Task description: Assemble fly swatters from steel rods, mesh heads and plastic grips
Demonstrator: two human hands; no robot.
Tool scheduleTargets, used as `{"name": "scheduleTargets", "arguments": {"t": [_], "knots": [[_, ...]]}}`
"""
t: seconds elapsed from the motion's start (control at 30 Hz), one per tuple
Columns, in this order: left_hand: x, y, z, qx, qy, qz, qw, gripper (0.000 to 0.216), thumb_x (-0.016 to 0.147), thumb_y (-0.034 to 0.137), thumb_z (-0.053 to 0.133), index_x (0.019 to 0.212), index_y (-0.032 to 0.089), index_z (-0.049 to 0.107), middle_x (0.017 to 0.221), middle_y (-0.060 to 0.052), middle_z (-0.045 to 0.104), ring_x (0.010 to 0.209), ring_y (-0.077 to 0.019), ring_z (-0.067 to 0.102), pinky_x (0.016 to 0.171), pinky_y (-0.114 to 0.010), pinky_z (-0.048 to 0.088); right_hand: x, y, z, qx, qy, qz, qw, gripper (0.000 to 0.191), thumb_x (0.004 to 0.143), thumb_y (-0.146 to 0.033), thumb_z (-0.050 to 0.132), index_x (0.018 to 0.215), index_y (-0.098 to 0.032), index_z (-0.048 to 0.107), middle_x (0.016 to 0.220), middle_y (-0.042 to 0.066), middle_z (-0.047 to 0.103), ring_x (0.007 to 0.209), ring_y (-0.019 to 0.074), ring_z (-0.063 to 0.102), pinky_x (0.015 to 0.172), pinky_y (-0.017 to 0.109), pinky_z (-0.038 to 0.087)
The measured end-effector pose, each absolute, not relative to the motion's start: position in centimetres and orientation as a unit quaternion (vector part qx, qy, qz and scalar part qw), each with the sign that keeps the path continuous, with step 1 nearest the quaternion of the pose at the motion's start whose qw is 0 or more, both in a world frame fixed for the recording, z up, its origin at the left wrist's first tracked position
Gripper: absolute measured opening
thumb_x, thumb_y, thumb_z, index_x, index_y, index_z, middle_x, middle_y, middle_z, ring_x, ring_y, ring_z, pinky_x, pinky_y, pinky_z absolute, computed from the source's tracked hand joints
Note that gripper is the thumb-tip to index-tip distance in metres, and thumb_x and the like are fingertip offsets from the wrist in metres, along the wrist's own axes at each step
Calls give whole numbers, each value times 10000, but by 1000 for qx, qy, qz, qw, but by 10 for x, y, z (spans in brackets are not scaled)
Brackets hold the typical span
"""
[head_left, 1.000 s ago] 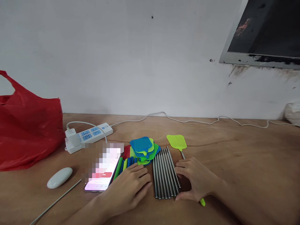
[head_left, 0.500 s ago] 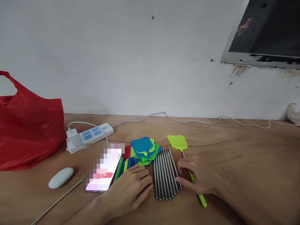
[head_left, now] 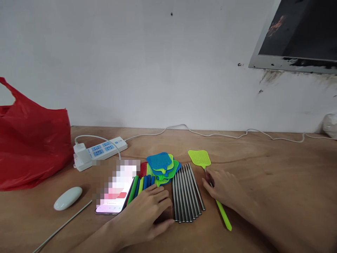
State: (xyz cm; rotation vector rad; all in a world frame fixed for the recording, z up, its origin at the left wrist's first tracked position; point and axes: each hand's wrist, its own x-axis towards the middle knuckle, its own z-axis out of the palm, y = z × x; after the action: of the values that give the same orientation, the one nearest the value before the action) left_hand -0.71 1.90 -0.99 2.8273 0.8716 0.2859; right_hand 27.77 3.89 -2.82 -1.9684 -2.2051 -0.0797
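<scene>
My left hand [head_left: 147, 214] lies flat on the wooden table [head_left: 276, 182], fingers spread, its tips by a row of several grey metal rods [head_left: 186, 195]. A pile of blue, green and red fly swatter heads [head_left: 160, 167] with coloured handles [head_left: 140, 185] lies just beyond it. My right hand [head_left: 223, 188] rests over the shaft of a lime green fly swatter [head_left: 199, 159], fingers curled on it near the head; its green handle [head_left: 223, 216] sticks out below the hand.
A lit phone [head_left: 116, 193] lies left of my left hand. A white oval object [head_left: 67, 198], a thin rod [head_left: 63, 226], a white power strip [head_left: 98, 151] with its cable [head_left: 216, 135] and a red plastic bag [head_left: 31, 147] fill the left side. A dark framed panel [head_left: 300, 35] hangs upper right.
My right hand has slid from beside the rods up along the lime swatter's shaft toward its head. The left hand has barely shifted.
</scene>
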Motion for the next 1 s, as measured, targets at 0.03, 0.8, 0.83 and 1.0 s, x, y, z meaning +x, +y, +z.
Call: {"name": "scheduleTargets", "arguments": {"t": [0.03,0.8,0.83,1.0], "knots": [[-7,19,-11,947,294,97,87,137,878,308,694,894,201,610,944,-37,673,889,-250,636,906,-422,456,278,39,-29,-660,-745,-22,94,134,887,-292,526,773,-222,522,749,63,699,653,239,610,553,299,185],[-6,19,-9,944,305,67,107,123,920,293,648,987,190,637,1036,-53,669,963,-265,633,917,-408,449,266,37,-42,-613,-761,89,194,128,706,-120,564,779,-219,529,560,-57,541,557,147,519,550,268,264],[-6,19,-9,944,305,66,108,126,923,295,645,993,191,638,1034,-54,670,959,-264,633,913,-406,449,266,38,-42,-618,-751,85,216,136,687,-115,562,762,-220,518,542,-64,515,544,144,511,552,268,275],[-6,19,-8,946,304,71,91,122,951,305,601,969,190,639,985,-57,666,918,-259,631,867,-397,454,266,42,-45,-589,-708,105,375,150,676,-139,560,772,-232,492,506,-102,415,461,117,450,527,260,330]]}}
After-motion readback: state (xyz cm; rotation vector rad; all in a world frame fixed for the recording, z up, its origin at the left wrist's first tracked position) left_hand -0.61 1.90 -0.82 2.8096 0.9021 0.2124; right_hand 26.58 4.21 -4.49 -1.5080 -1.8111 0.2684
